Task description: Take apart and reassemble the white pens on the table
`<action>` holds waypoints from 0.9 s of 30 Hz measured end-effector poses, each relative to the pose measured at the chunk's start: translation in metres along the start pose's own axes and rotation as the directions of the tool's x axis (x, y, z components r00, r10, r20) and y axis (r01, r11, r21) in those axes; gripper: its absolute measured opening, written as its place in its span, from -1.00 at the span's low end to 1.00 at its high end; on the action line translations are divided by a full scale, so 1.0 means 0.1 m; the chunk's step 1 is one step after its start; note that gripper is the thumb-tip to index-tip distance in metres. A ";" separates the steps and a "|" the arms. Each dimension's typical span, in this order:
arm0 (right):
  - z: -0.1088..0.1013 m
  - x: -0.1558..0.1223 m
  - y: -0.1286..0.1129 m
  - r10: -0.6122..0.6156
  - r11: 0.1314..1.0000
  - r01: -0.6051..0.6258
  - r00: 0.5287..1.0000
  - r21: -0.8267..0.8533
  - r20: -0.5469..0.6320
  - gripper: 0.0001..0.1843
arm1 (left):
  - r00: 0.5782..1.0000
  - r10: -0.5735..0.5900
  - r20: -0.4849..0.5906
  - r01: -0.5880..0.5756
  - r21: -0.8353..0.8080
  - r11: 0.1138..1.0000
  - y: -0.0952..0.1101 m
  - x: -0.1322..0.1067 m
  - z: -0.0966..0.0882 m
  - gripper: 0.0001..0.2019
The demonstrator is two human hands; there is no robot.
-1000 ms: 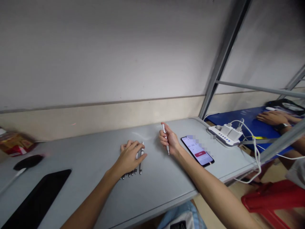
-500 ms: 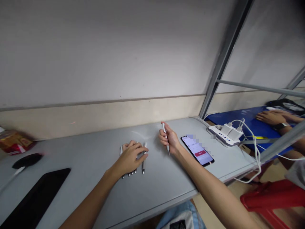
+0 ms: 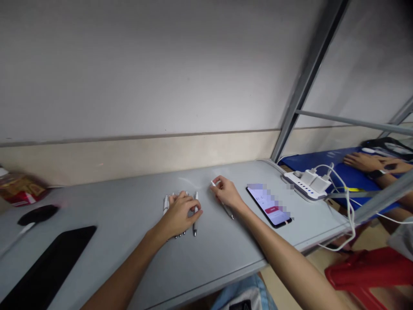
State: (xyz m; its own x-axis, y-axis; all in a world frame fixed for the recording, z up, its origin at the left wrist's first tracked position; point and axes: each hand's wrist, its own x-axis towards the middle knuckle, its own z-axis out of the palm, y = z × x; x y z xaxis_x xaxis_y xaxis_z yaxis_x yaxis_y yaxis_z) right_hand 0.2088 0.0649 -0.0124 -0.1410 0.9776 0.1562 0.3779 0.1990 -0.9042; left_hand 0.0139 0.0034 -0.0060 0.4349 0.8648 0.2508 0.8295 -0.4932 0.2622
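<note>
My right hand [image 3: 226, 191] is closed round a white and grey click pen [image 3: 228, 211], low above the grey desk. The pen's white end shows past the fingertips and its metal tip points toward me. My left hand [image 3: 180, 213] lies over several similar pens set side by side, hiding their middles. Its curled thumb and forefinger close about the rightmost pen [image 3: 195, 228], which lies on the desk slightly apart from the others. At the row's left edge another white pen [image 3: 165, 204] sticks out.
On the desk [image 3: 129, 241], a lit phone [image 3: 271, 206] lies right of my right forearm. Behind it stands a power strip [image 3: 305, 187] with plugs and cables. A black slab [image 3: 54, 262], a round dark pad [image 3: 38, 215] and a red-gold package [image 3: 21, 189] are leftward. Another person's hands [image 3: 364, 162] rest on a blue surface.
My right hand has turned from an upright fist to a lower, palm-down hold on its pen, shifting slightly toward me. My left hand has barely moved over the row.
</note>
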 end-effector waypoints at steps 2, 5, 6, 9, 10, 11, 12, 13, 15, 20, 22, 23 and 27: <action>-0.01 0.01 0.05 -0.034 0.970 0.023 0.999 -0.243 -0.042 -0.87 | 0.999 -0.046 -0.019 0.046 -0.018 0.999 0.01 0.01 0.00 -0.85; -0.05 0.03 0.08 -0.014 0.890 -0.019 0.997 -0.455 -0.069 -0.86 | 0.991 -0.121 -0.053 0.117 -0.064 0.991 0.02 0.01 -0.04 -0.87; -0.07 0.04 0.09 0.005 0.867 -0.042 0.997 -0.497 -0.075 -0.85 | 0.988 -0.142 -0.065 0.136 -0.086 0.987 0.02 0.01 -0.05 -0.88; -0.13 0.05 0.09 0.083 0.804 -0.113 0.993 -0.584 -0.078 -0.82 | 0.977 -0.180 -0.112 0.164 -0.144 0.976 0.01 0.02 -0.10 -0.90; -0.15 0.06 0.09 0.106 0.787 -0.131 0.991 -0.603 -0.078 -0.81 | 0.973 -0.189 -0.134 0.169 -0.153 0.974 0.01 0.02 -0.11 -0.90; -0.17 0.06 0.09 0.121 0.775 -0.143 0.990 -0.615 -0.078 -0.80 | 0.968 -0.197 -0.156 0.173 -0.156 0.973 0.00 0.02 -0.12 -0.90; -0.18 0.07 0.09 0.127 0.771 -0.147 0.989 -0.620 -0.077 -0.78 | 0.962 -0.205 -0.180 0.179 -0.151 0.972 -0.01 0.03 -0.13 -0.90; -0.19 0.07 0.09 0.126 0.773 -0.146 0.989 -0.618 -0.076 -0.76 | 0.956 -0.214 -0.203 0.187 -0.142 0.972 -0.02 0.03 -0.13 -0.90; -0.21 0.08 0.11 0.125 0.783 -0.143 0.990 -0.605 -0.073 -0.72 | 0.946 -0.222 -0.238 0.199 -0.118 0.973 -0.04 0.04 -0.13 -0.90; -0.21 0.09 0.15 0.132 0.802 -0.139 0.990 -0.580 -0.055 -0.69 | 0.940 -0.204 -0.274 0.181 -0.104 0.978 -0.07 0.04 -0.12 -0.90; -0.21 0.09 0.14 0.135 0.805 -0.140 0.990 -0.577 -0.052 -0.70 | 0.941 -0.190 -0.281 0.163 -0.115 0.980 -0.07 0.03 -0.12 -0.89; -0.22 0.09 0.14 0.138 0.802 -0.143 0.989 -0.580 -0.053 -0.70 | 0.943 -0.181 -0.280 0.150 -0.128 0.980 -0.07 0.03 -0.12 -0.89; -0.23 0.09 0.11 0.101 0.796 -0.135 0.991 -0.591 -0.090 -0.69 | 0.955 -0.153 -0.252 0.100 -0.209 0.973 -0.09 0.04 -0.12 -0.88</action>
State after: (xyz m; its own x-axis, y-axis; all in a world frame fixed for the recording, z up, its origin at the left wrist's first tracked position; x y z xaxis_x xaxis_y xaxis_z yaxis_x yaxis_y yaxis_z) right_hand 0.2327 0.0771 -0.0123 -0.0187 0.9949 0.0991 0.8602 0.0666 -0.5056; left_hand 0.0038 0.0097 0.0040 0.2002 0.8781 0.4346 0.7771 -0.4125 0.4754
